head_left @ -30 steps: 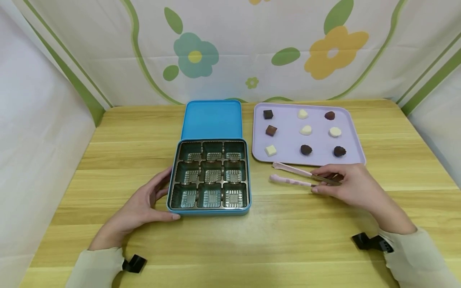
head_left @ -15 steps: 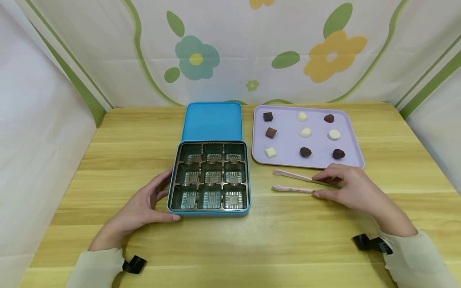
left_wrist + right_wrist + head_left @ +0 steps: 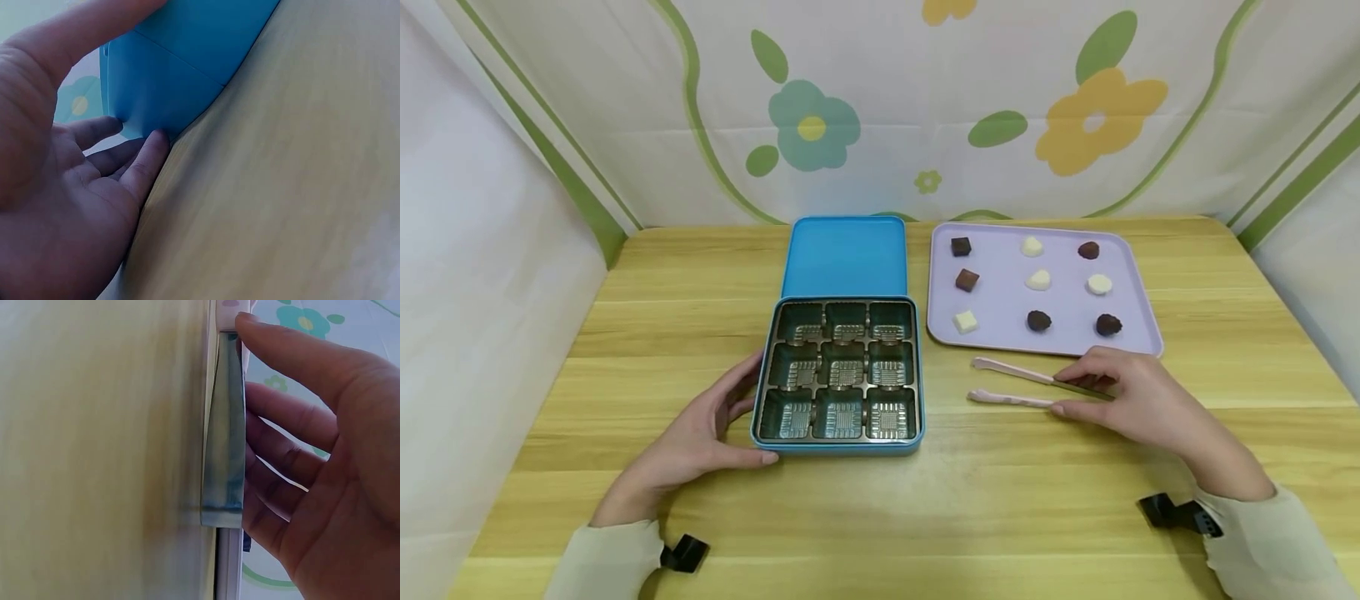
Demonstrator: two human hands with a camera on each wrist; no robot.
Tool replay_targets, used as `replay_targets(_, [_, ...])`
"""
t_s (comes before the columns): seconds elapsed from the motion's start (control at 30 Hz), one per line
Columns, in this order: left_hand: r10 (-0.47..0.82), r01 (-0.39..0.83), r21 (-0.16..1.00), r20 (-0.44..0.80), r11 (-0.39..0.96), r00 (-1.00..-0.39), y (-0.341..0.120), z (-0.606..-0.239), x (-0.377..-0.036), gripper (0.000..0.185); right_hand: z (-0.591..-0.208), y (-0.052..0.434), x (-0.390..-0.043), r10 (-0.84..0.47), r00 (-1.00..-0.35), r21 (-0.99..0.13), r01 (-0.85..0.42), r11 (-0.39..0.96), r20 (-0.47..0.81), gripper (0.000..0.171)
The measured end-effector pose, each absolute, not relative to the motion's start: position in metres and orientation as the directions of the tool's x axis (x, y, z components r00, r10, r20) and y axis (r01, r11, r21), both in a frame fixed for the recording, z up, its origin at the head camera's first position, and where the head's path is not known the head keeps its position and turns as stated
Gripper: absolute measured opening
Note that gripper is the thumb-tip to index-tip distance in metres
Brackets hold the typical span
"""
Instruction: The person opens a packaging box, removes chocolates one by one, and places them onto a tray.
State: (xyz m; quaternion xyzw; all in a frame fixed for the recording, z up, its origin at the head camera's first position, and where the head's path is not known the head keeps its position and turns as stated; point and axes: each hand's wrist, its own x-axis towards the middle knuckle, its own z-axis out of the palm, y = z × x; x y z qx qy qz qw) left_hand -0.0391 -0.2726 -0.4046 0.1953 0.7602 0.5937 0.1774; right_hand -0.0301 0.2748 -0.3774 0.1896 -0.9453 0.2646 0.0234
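The head view is bright and evenly lit with soft, diffuse light; shadows are faint, a thin one under the blue square metal tin [image 3: 838,446] on the pale wooden table [image 3: 1000,500]. The tin's ribbed brown plastic insert [image 3: 841,379] catches small glints. Straight edges bow slightly toward the frame's borders. Both wrist views are soft: the table surface is blurred, and the near skin of the left hand [image 3: 56,206] and right hand [image 3: 325,456] is out of focus.

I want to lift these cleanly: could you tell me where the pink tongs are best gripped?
Grip the pink tongs at their metal joined end, under the right hand, coming from the right. The two pink tips splay left toward the blue tin, so that end must stay free.
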Motion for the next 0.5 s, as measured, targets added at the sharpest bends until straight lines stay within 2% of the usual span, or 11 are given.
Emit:
replay_targets(0.13, [0.525, 0.109, 0.974, -0.011, 0.198, -0.851, -0.273, -0.406, -0.04, 0.128, -0.379, 0.274, -0.03, -0.342, -0.927, -0.49, -0.373, 0.788, 0.156, 0.03])
replay_targets(0.2, [0.533, 0.121, 0.978, 0.01, 0.173, -0.846, -0.274, -0.407, -0.04, 0.123, -0.377, 0.274, -0.03, -0.34, -0.928, -0.488, -0.369, 0.791, 0.15, 0.028])
replay_targets(0.33, [0.507, 0.128, 0.981, 0.038, 0.144, -0.861, -0.274, -0.403, -0.04, 0.09, -0.37, 0.273, -0.03, -0.317, -0.937, -0.49, -0.348, 0.799, 0.149, 0.021])
replay_targets(0.43, [0.43, 0.079, 0.968, -0.033, 0.239, -0.902, -0.274, -0.391, -0.041, 0.064, -0.361, 0.273, -0.031, -0.291, -0.937, -0.467, -0.35, 0.812, 0.195, 0.022])
replay_targets(0.5, [0.351, 0.014, 0.938, -0.116, 0.346, -0.929, -0.276, -0.379, -0.043, 0.059, -0.355, 0.271, -0.033, -0.287, -0.929, -0.444, -0.365, 0.818, 0.235, 0.024])
